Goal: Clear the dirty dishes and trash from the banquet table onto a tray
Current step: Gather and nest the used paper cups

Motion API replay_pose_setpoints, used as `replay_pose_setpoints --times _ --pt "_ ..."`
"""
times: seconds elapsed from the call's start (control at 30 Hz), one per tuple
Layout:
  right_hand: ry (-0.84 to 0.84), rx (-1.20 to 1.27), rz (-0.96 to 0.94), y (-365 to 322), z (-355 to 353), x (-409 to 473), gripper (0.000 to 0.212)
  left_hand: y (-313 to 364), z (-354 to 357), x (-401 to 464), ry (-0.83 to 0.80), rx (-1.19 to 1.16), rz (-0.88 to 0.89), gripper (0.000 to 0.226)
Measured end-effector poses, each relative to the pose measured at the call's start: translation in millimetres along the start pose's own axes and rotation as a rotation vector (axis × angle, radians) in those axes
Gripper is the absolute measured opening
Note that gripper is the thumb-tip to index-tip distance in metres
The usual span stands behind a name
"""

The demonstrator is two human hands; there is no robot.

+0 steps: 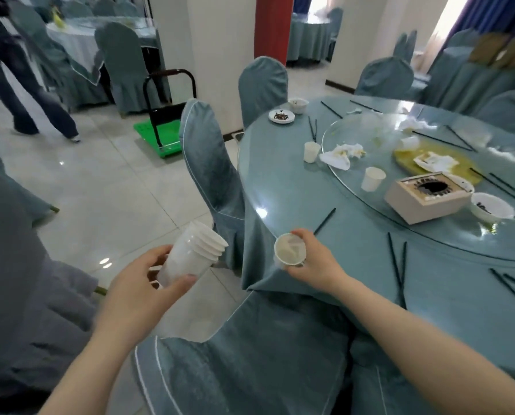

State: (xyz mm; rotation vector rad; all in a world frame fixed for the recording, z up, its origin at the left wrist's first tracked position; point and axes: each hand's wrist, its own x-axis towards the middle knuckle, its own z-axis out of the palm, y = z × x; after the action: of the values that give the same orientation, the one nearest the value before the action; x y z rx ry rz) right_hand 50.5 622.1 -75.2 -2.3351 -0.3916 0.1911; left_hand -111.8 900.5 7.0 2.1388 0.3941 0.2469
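Note:
My left hand (142, 283) grips a tilted stack of several white paper cups (195, 253) off the table's left edge, over the floor. My right hand (313, 259) holds a single paper cup (289, 250) with a little liquid in it, at the near edge of the round banquet table (355, 265). Two more paper cups (311, 151) (373, 178) stand on the table, with crumpled napkins (343, 154), a small plate of scraps (281, 116), small bowls (297, 105) (491, 206), a tissue box (430, 197) and scattered black chopsticks (395, 262). No tray is in view.
A glass turntable (370, 205) with yellow spilled sauce covers the table's middle. Covered chairs (211, 169) (250, 354) stand close to the table's left and near sides. A green cart (160, 136) stands on the tiled floor at left; a person's legs (35, 94) are further left.

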Motion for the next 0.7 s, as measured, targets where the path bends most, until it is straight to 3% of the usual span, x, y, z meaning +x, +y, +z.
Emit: replay_pose_setpoints --times 0.2,0.37,0.7 --pt "0.06 0.366 -0.06 -119 14 -36 0.07 -25 -70 1 -0.055 0.002 0.13 0.054" --pt "0.049 0.761 -0.108 -202 37 -54 0.054 -43 -117 9 -0.072 0.008 0.243 0.057" --pt "-0.063 0.577 -0.11 -242 45 -18 0.056 -26 -116 85 -0.209 0.091 0.376 0.06"
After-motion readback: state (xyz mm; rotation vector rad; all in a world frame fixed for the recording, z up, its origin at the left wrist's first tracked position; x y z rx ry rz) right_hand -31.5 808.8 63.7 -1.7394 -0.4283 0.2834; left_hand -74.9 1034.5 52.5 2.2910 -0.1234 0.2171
